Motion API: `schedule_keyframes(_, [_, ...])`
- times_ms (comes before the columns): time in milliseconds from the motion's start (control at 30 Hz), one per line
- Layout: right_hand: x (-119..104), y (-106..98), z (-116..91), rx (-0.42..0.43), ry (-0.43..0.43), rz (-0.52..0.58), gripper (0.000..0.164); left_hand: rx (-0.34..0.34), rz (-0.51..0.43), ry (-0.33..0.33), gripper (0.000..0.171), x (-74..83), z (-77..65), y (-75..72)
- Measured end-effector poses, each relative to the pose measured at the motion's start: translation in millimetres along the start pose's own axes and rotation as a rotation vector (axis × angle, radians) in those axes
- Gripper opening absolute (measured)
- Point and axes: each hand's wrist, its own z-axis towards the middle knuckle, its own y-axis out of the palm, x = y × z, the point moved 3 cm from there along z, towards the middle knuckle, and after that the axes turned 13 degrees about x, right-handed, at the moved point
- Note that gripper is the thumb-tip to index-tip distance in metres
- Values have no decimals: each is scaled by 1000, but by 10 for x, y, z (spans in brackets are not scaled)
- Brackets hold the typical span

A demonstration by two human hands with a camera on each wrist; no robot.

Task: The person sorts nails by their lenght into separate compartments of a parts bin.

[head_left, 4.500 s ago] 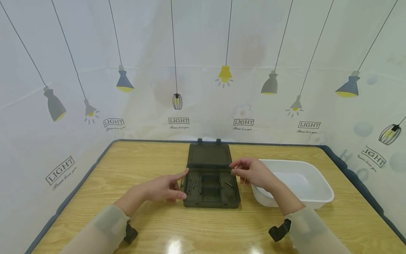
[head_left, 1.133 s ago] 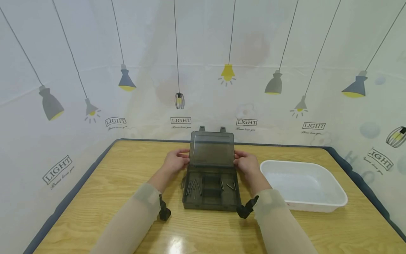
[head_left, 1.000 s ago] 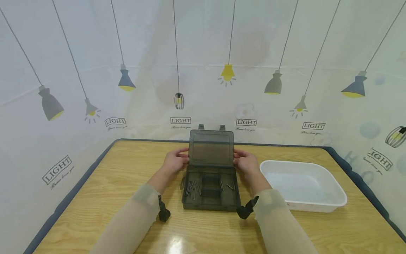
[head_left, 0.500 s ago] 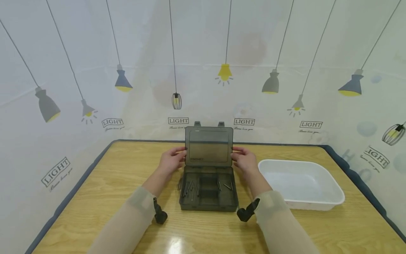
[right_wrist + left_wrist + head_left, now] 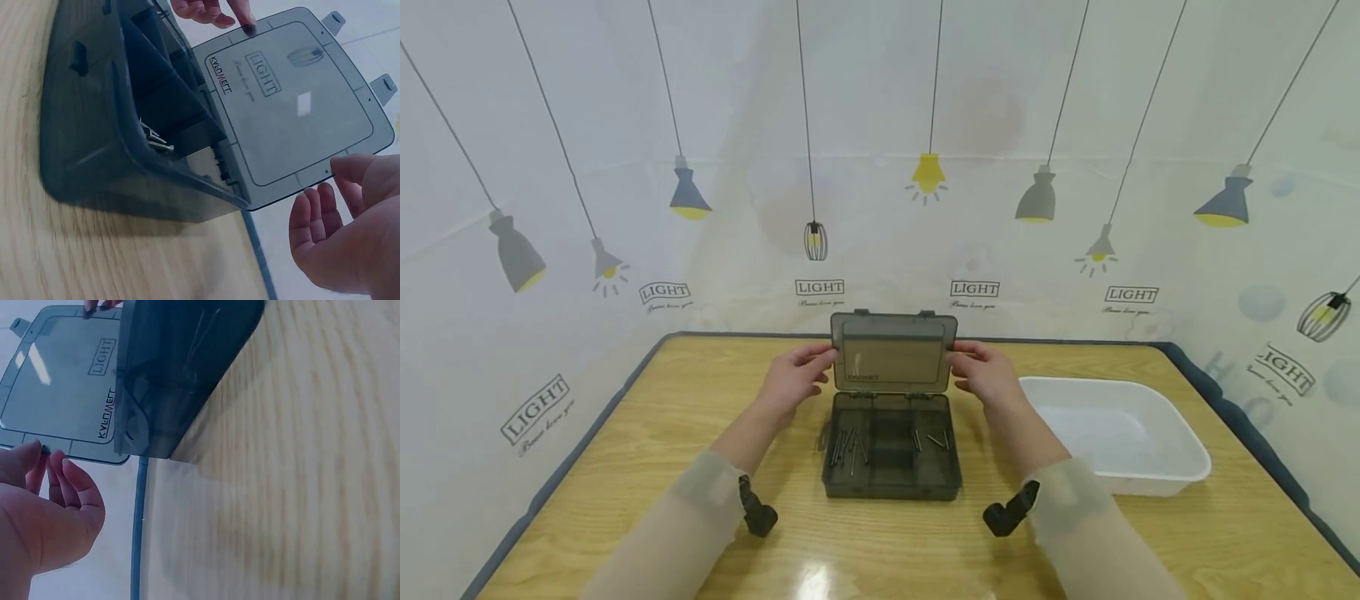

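Observation:
A smoky, see-through plastic storage box (image 5: 892, 490) stands on the table, its hinged lid (image 5: 893, 358) raised about upright behind it. My left hand (image 5: 790, 379) pinches the lid's left edge between thumb and fingers. Opposite it, my right hand (image 5: 988, 375) pinches the right edge. In the left wrist view, the left thumb (image 5: 28, 453) lies on the lid's face near the rim. Thin metal rods (image 5: 850, 448) lie in the box's left compartment, and a few more metal rods (image 5: 934, 439) in the right one. Two latch tabs (image 5: 383, 89) stick out from the lid's free edge.
A white rectangular basin (image 5: 1150, 483) stands to the right of the box, close beside my right forearm. The wooden table (image 5: 700, 392) ends at a dark edge in front of a white printed curtain (image 5: 730, 208).
Earlier the lid leaned back, with my left hand at the box's side and my right near its right edge. Both hands have since taken the lid's sides and swung it up and forward.

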Motion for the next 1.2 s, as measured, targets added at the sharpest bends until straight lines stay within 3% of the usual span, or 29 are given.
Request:
schedule_keyframes(367, [-126,-195,-221,-97,-83,-37,40,-119,-37,27,43,132,-217,-123])
schedule_keyframes(667, [-96,-356,-476,-214,-115,-94,38,-266,19,97,45,172,-434,-277])
schedule_keyframes(867, [-62,-420,-624,-259,-126,-119,38,-323,58,123,46,173,-572,-345])
schedule_keyframes(1200, [27,-516,-837,-371,-111,-120,44,-427,122,81,56,119,-738,-421])
